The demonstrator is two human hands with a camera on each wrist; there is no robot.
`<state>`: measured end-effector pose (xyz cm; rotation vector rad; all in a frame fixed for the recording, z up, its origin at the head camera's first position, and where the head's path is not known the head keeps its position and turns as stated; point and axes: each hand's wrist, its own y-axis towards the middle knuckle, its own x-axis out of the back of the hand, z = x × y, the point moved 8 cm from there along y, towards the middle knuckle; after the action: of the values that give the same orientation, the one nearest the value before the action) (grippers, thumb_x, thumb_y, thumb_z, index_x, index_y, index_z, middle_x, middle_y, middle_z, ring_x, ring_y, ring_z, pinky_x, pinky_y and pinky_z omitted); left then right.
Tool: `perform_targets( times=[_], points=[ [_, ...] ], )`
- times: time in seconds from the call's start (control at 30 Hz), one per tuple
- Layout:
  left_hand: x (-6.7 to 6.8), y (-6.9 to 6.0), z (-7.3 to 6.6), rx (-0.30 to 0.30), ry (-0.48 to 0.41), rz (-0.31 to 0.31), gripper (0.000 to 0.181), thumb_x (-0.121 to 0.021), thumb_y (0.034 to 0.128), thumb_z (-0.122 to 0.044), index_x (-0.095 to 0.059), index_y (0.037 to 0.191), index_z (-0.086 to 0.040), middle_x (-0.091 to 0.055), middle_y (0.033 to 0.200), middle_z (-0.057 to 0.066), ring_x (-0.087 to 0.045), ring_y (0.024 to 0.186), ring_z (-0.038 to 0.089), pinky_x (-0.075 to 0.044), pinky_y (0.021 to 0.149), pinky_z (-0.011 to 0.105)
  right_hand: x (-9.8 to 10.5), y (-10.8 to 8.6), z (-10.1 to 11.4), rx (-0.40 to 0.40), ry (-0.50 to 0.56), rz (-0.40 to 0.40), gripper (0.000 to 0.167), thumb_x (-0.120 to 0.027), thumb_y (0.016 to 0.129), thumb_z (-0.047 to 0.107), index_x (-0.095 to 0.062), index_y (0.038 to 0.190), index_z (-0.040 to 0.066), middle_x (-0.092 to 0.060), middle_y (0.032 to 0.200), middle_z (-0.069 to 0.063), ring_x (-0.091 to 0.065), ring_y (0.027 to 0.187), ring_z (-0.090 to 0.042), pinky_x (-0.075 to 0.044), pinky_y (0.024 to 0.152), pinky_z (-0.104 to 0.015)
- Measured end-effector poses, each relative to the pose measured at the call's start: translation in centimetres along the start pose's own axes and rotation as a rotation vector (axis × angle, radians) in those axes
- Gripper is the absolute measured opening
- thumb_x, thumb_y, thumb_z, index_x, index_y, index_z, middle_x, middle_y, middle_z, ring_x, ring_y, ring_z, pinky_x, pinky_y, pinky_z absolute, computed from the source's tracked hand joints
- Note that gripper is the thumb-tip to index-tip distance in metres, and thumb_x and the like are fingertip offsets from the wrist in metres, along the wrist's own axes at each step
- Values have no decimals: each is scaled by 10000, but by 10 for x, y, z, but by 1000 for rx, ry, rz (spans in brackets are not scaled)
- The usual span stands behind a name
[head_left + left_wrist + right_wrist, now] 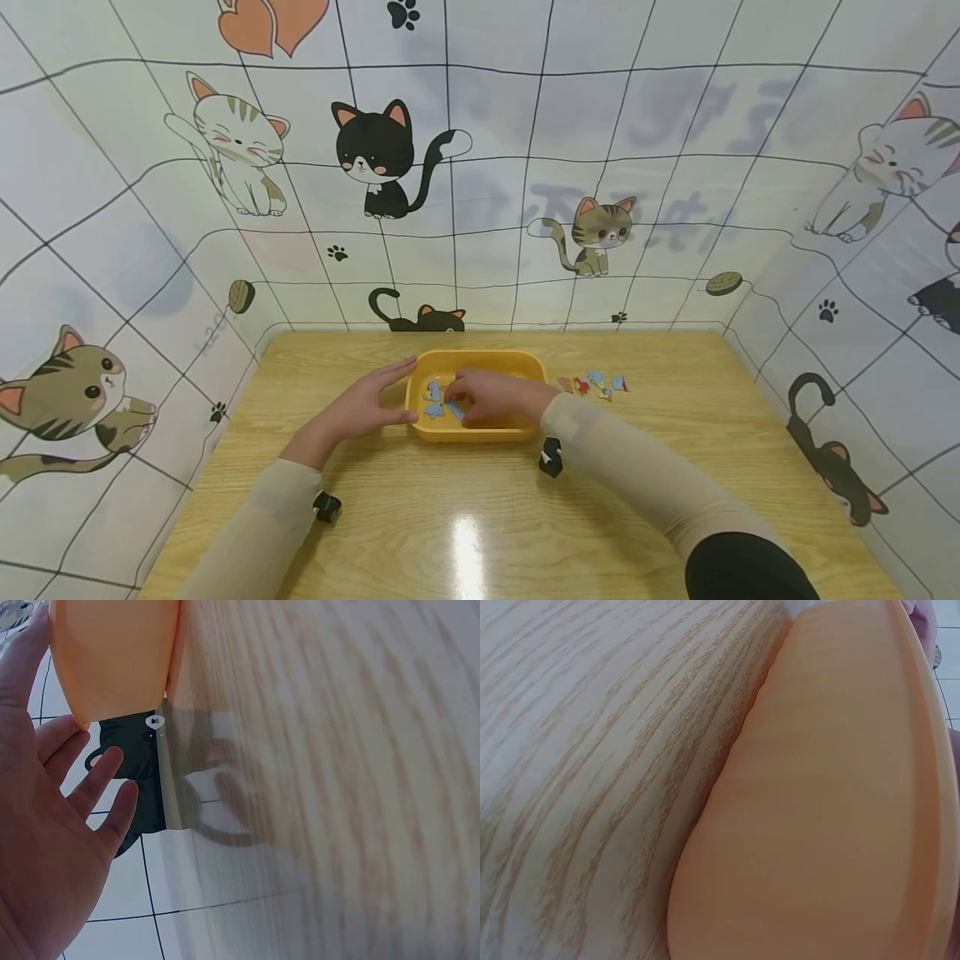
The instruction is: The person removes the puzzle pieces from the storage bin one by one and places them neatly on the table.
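Note:
A yellow tray (480, 436) stands on the wooden table, with several small blue pieces (434, 410) at its left end. The left hand (358, 408) touches the tray's left end, thumb and fingers spread; in the left wrist view this hand (52, 802) has its fingertips at the orange-looking tray wall (112, 660). Inside the tray is the right hand (487, 395), fingers curled down beside a blue piece (455, 411); whether it pinches anything is hidden. The right wrist view shows mainly the tray's outer wall (810, 795).
To the right of the tray lie several small coloured pieces (596, 380) on the table (405, 517). A cat-patterned sheet (495, 183) stands behind the table and along both sides.

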<state>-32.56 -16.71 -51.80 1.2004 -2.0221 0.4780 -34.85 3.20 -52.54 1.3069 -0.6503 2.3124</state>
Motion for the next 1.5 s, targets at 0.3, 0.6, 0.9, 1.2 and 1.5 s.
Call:
perform_targets(
  times=[0.3,0.6,0.9,1.2,1.5],
  points=[
    [0,-1,1,3,-7,-2,980,-912,934,-418,-398,1737,-194,-316,1803,-58,-281,1656,376,-242,1307,682,4,-7,2,-12,58,-14,483,-870,949,146,-729,1411,148,-656,1254,-15,-582,1036,-133,-544,932,-270],
    [2,0,0,-12,4,-6,991,-911,927,-451,-403,1735,-183,-314,1807,-41,-289,1654,370,-253,1307,670,18,-18,-3,-22,102,-73,472,-820,966,56,-709,1424,90,-705,1261,-16,-637,947,-136,-573,874,-287],
    [2,0,-2,-16,11,-3,999,-909,926,-460,-401,1733,-165,-316,1809,-7,-290,1651,387,-249,1306,676,30,-38,-13,-53,99,-92,478,-770,1002,40,-666,1468,51,-694,1225,-32,-652,945,-132,-580,884,-329],
    [1,-1,-1,-21,15,-8,999,-901,930,-478,-404,1729,-144,-316,1808,-6,-292,1647,413,-250,1297,698,51,-67,-15,-28,94,-169,474,-729,1005,35,-660,1473,6,-696,1231,-72,-684,990,-210,-578,879,-342],
    [0,-2,-2,-34,3,-7,996,-900,931,-478,-410,1724,-127,-315,1808,-10,-293,1646,415,-251,1295,703,59,-93,-27,-52,121,-195,514,-722,1011,48,-625,1513,-6,-684,1259,-81,-683,1022,-199,-599,891,-385]
  ],
)
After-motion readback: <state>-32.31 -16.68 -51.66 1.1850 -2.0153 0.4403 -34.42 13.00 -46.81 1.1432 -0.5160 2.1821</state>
